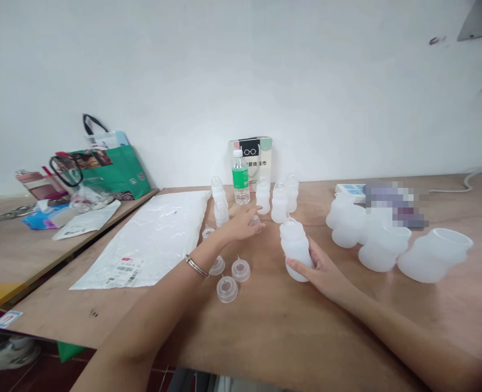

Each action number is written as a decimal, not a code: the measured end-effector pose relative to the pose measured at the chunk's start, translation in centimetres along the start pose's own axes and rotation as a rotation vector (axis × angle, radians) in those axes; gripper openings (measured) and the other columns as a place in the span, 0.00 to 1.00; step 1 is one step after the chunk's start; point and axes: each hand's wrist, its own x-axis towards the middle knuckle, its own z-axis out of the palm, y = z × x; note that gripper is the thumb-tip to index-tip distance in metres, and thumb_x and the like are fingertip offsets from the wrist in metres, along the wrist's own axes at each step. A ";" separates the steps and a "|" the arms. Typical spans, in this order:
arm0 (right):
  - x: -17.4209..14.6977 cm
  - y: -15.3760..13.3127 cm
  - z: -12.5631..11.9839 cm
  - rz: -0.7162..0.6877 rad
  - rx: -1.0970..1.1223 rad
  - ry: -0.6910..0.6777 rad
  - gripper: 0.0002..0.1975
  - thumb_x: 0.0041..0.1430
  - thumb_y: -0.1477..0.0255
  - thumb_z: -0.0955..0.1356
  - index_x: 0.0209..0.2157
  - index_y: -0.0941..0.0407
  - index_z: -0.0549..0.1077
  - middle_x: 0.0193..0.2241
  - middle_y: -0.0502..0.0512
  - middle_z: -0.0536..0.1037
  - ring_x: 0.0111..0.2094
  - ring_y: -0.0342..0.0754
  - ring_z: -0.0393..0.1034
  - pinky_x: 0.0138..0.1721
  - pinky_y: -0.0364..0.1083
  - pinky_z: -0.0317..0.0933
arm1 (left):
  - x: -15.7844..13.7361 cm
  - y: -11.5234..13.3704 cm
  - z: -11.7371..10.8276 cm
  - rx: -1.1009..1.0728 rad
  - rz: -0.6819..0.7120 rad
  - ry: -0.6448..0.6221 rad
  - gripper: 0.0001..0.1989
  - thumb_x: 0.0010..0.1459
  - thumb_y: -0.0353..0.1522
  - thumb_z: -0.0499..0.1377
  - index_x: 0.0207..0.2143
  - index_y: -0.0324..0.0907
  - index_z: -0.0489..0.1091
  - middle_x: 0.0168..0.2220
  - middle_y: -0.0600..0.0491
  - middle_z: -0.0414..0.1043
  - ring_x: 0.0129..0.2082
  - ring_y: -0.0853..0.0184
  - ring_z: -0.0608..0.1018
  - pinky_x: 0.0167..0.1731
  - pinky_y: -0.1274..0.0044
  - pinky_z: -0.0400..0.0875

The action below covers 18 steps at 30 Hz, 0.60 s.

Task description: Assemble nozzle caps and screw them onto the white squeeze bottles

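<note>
My right hand (318,267) is wrapped round the lower body of a frosted white baby bottle (294,247), which stands nearly upright and has a teat-like tip on top. My left hand (241,226) reaches over the table with its fingers around a small clear cap (256,223), partly hidden by the hand. Below the left wrist lie several clear bottle collars, one of them a ring with a thin tip (227,289). Beyond the hands stand several capped bottles, among them a bottle (279,202) and another by the left forearm (220,204).
Several open-topped frosted bottles, such as this one (432,256), are grouped at right beside a pixelated patch. A white mailing bag (151,234) lies at left. A green-labelled water bottle (241,178) stands before a paper bag (263,149). A green bag (122,171) rests farther left.
</note>
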 end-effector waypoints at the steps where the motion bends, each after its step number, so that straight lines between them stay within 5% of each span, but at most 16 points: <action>1: 0.0 0.0 0.0 -0.009 -0.027 -0.005 0.24 0.52 0.60 0.66 0.49 0.53 0.60 0.46 0.56 0.69 0.47 0.52 0.64 0.47 0.50 0.61 | 0.4 -0.3 0.5 0.042 0.006 0.003 0.26 0.54 0.39 0.54 0.54 0.42 0.58 0.54 0.45 0.63 0.53 0.57 0.66 0.51 0.65 0.60; 7: -0.1 -0.2 -0.1 0.008 -0.171 -0.004 0.20 0.52 0.60 0.65 0.44 0.55 0.63 0.37 0.53 0.70 0.38 0.50 0.65 0.37 0.48 0.62 | 0.4 0.4 0.7 0.061 -0.008 0.152 0.13 0.55 0.32 0.52 0.43 0.39 0.66 0.40 0.46 0.71 0.41 0.60 0.72 0.43 0.66 0.65; 13: -0.1 -0.2 0.1 -0.023 -0.226 -0.003 0.17 0.52 0.61 0.66 0.42 0.53 0.64 0.35 0.52 0.71 0.35 0.49 0.65 0.35 0.46 0.60 | -3.2 3.9 -1.3 -0.379 0.092 0.573 0.16 0.62 0.39 0.45 0.49 0.43 0.59 0.44 0.49 0.68 0.37 0.69 0.72 0.39 0.75 0.67; 18: -0.5 -0.6 0.5 -0.058 -0.218 -0.037 0.17 0.52 0.64 0.66 0.43 0.53 0.65 0.36 0.51 0.72 0.35 0.49 0.66 0.34 0.45 0.60 | -5.3 5.0 0.2 -0.307 0.184 0.412 0.16 0.61 0.37 0.49 0.50 0.42 0.61 0.44 0.48 0.68 0.43 0.66 0.70 0.46 0.73 0.64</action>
